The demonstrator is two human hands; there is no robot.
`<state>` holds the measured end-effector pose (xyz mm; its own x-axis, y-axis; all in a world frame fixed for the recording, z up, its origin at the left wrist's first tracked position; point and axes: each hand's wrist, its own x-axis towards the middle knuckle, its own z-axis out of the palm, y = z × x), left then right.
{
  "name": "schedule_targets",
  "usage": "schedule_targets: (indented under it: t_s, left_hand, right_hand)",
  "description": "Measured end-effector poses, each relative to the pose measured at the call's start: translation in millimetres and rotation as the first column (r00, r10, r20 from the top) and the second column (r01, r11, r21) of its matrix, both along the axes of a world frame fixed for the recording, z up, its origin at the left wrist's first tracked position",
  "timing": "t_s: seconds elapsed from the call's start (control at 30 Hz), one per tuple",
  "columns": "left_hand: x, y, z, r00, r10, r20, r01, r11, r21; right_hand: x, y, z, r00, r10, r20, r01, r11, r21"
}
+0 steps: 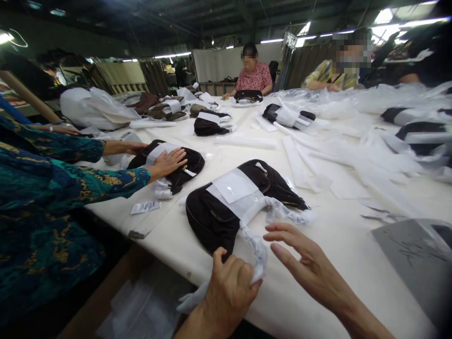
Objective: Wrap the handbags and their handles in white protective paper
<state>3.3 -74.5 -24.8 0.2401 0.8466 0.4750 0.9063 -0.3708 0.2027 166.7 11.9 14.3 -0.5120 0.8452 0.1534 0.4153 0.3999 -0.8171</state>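
Left hand curls around wrapped strap (right hand hovers, outstretched).

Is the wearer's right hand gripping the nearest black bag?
No, the right hand is open beside a white-wrapped strap, closed around nothing.

A pink-shirted person is across the table.

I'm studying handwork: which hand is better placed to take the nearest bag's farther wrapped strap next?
Probably the right hand: open, empty, nearer that strap. The left hand appears to hold the nearer strap.
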Motion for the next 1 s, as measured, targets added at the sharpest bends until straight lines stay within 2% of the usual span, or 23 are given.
schedule_targets:
  t_s: [0.1, 0.2, 0.43, 0.6, 0.67, 0.83, 1.0]
  left_hand:
    - [0, 1, 2.0, 0.999, -0.019, -0.044, 0.017, 0.999, -0.052]
    - [-1, 2, 3.8, 0.998, -0.042, -0.042, 0.038, 0.996, -0.076]
    - [-4, 1, 5.3, 0.996, -0.083, 0.020, 0.085, 0.987, -0.134]
    - [-11, 3, 4.5, 0.987, -0.080, 0.137, 0.114, 0.958, -0.262]
    - [-14, 5, 4.8, 0.977, -0.058, 0.207, 0.124, 0.940, -0.318]
    - [-22, 8, 7.4, 0.913, 0.025, 0.406, 0.163, 0.892, -0.422]
    - [-26, 13, 5.7, 0.818, 0.143, 0.557, 0.157, 0.876, -0.456]
  right_hand:
    - [-11, 7, 11.1, 0.982, 0.160, 0.097, -0.160, 0.987, -0.007]
    - [-25, 8, 7.2, 0.956, 0.256, 0.146, -0.256, 0.966, -0.015]
    - [-33, 6, -6.0, 0.966, 0.236, 0.110, -0.229, 0.971, -0.067]
    - [-29, 1, -12.8, 0.955, 0.276, 0.111, -0.283, 0.958, 0.052]
    - [-26, -1, -13.3, 0.935, 0.324, 0.142, -0.343, 0.929, 0.136]
    - [-20, -4, -7.6, 0.862, 0.438, 0.255, -0.501, 0.814, 0.295]
    - [-19, -6, -2.4, 0.829, 0.443, 0.342, -0.558, 0.702, 0.442]
